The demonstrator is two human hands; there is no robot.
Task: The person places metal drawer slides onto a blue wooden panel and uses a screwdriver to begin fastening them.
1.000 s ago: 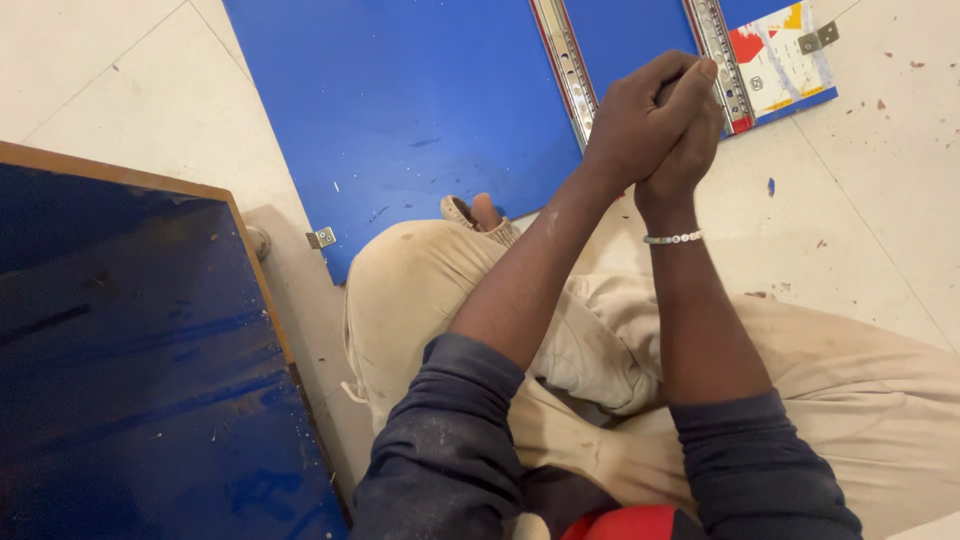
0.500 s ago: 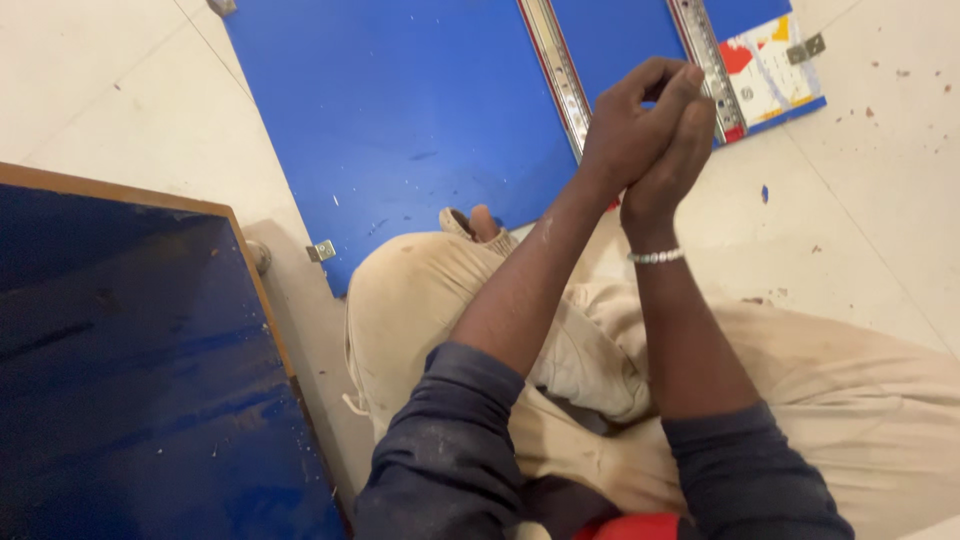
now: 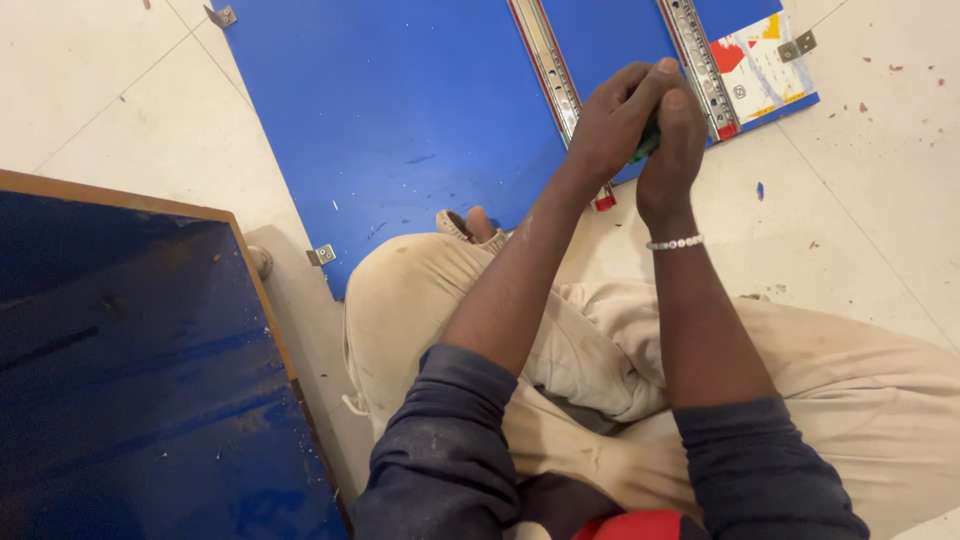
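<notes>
Over the blue panel point(image 3: 400, 130) on the tiled floor point(image 3: 120, 130), both hands meet, left hand point(image 3: 610, 125) and right hand point(image 3: 672, 150) closed together round a small green object point(image 3: 645, 150), mostly hidden, seemingly steadied between them; metal drawer slides point(image 3: 548, 60) lie on the panel; no containers show

Glossy blue board point(image 3: 400, 120) flecked white on cream floor tiles point(image 3: 110, 150), silver metal slide rails point(image 3: 545, 60), beige trousers point(image 3: 420, 300), dark navy sleeves point(image 3: 440, 450), white beaded bracelet point(image 3: 674, 242), green object point(image 3: 644, 148) between hands, red-yellow-white label point(image 3: 755, 55).
</notes>
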